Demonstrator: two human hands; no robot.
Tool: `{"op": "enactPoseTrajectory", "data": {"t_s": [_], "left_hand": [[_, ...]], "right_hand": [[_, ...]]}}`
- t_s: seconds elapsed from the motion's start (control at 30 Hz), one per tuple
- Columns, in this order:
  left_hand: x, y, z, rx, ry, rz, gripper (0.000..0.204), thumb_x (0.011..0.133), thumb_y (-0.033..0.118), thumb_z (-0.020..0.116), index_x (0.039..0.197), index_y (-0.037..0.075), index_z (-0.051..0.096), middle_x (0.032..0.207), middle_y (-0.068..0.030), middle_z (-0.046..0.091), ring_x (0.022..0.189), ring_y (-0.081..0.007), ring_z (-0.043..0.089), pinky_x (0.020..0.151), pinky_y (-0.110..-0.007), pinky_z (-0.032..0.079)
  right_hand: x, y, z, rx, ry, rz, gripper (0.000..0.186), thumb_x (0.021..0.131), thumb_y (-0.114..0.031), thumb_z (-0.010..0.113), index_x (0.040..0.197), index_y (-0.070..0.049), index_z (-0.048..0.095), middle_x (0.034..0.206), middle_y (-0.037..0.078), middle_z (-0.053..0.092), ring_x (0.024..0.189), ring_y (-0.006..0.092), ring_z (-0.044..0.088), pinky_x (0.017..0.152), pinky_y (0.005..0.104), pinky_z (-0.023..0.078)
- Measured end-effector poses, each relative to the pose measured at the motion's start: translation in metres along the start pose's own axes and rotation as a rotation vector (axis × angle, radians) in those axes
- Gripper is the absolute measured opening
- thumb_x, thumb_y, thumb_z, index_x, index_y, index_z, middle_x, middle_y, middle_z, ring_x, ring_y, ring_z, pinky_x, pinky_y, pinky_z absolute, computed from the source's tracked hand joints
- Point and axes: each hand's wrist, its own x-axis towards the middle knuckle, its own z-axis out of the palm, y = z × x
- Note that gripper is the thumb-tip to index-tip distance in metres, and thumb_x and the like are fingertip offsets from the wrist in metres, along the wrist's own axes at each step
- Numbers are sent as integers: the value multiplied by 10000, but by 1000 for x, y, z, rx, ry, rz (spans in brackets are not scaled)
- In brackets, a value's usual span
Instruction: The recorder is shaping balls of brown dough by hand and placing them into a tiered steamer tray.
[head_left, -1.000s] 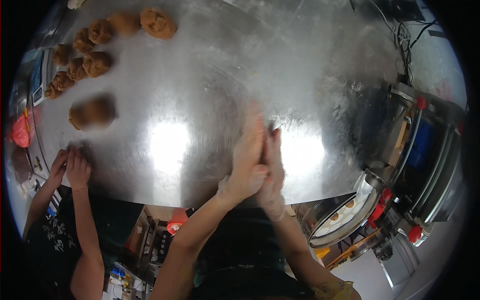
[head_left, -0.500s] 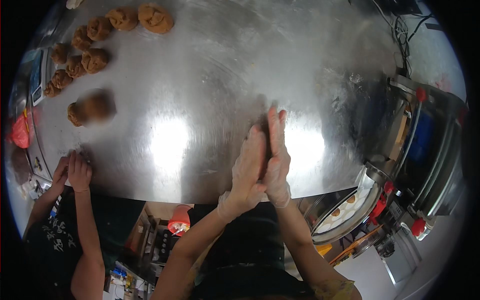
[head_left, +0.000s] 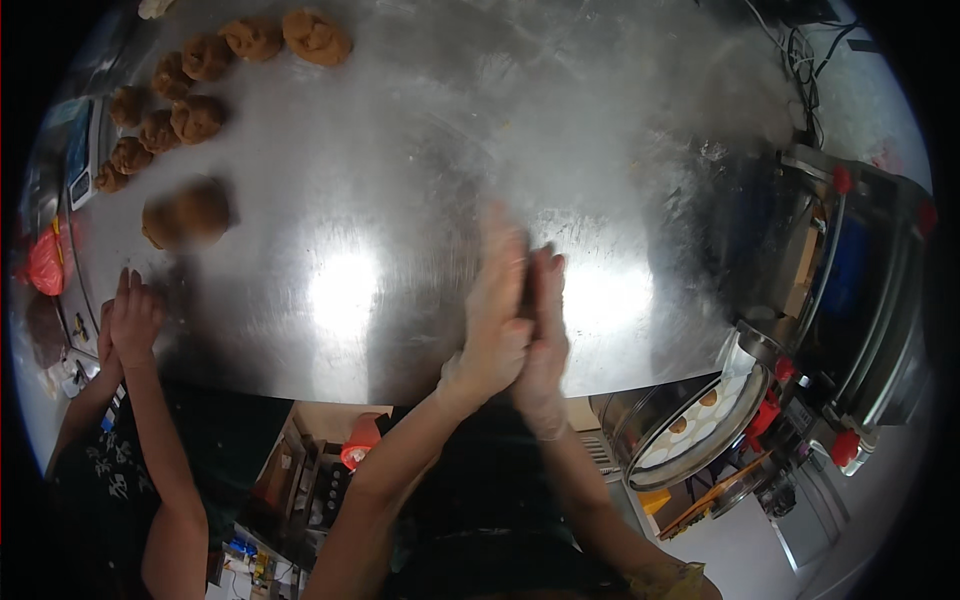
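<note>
Left hand [head_left: 487, 335] and right hand [head_left: 546, 350] palm to palm over bench [head_left: 420, 170], fingers straight; can't tell what's between. Brown dough lumps [head_left: 206, 58] on bench, 10 o'clock from hands. Co-worker's hands [head_left: 136, 318] at 9.
</note>
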Motion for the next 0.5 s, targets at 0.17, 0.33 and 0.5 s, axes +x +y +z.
{"op": "enactPoseTrajectory", "data": {"t_s": [0.17,0.33,0.5], "left_hand": [[-36,31,5,13,-69,-145,790,1032,564,247,1561,-19,181,1630,-267,105,1515,-411,122,1211,-464,168],[-5,-1,3,83,88,9,876,1007,631,206,1563,-41,115,1632,-272,73,1513,-431,94,1215,-464,150],[-34,31,6,-6,-64,-154,866,1010,613,213,1551,-59,145,1621,-288,103,1500,-450,138,1202,-469,198]], "right_hand": [[26,-2,-17,1,-48,-52,812,1025,-591,215,1529,43,280,1600,224,269,1511,429,112,1216,504,141],[-7,0,-5,3,-15,39,849,1010,-624,218,1534,43,264,1605,215,266,1513,416,122,1214,487,155],[23,-4,-17,-32,-48,50,866,1007,-641,185,1531,43,271,1607,213,263,1511,409,139,1214,482,162]]}}
